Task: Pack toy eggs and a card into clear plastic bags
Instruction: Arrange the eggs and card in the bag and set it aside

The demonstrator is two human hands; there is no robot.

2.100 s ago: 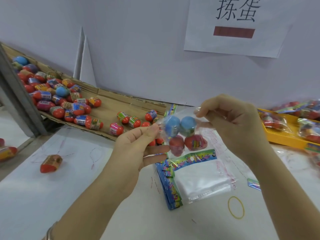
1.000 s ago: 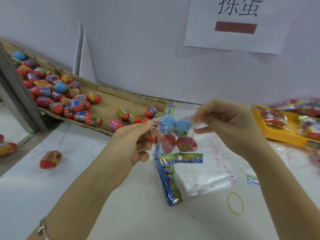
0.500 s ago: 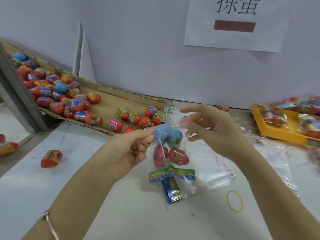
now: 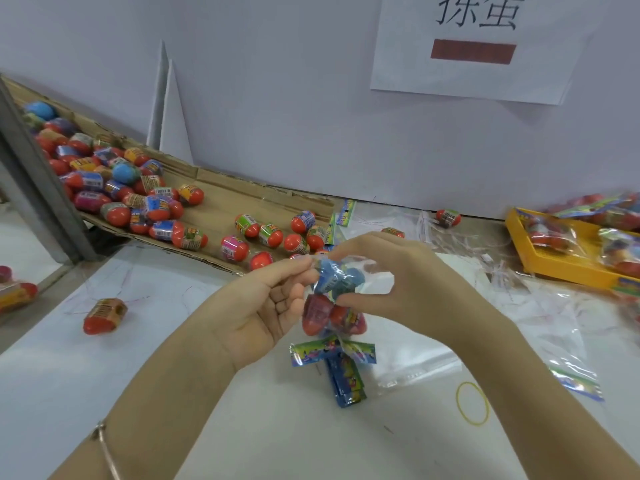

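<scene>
— So where is the clear bag?
— Up off the white table, held between both hands. Two blue eggs sit in its top half, two red eggs just under them, and the colourful card lies across its bottom.
— And the hands?
— The left hand pinches the bag's top left corner between thumb and forefinger. The right hand curls round the bag's upper part, fingers over the top, thumb pressed in beside the red eggs.
— What lies below the bag?
— A stack of cards directly under it, with a pile of empty bags just to the right of that, and a yellow rubber band further right of the bag, flat on the table.
— And further off?
— Behind the bag and to its left, a cardboard tray holds many loose eggs. One lone egg lies well left of the bag. Far right of the bag, a yellow tray holds packed bags.
</scene>
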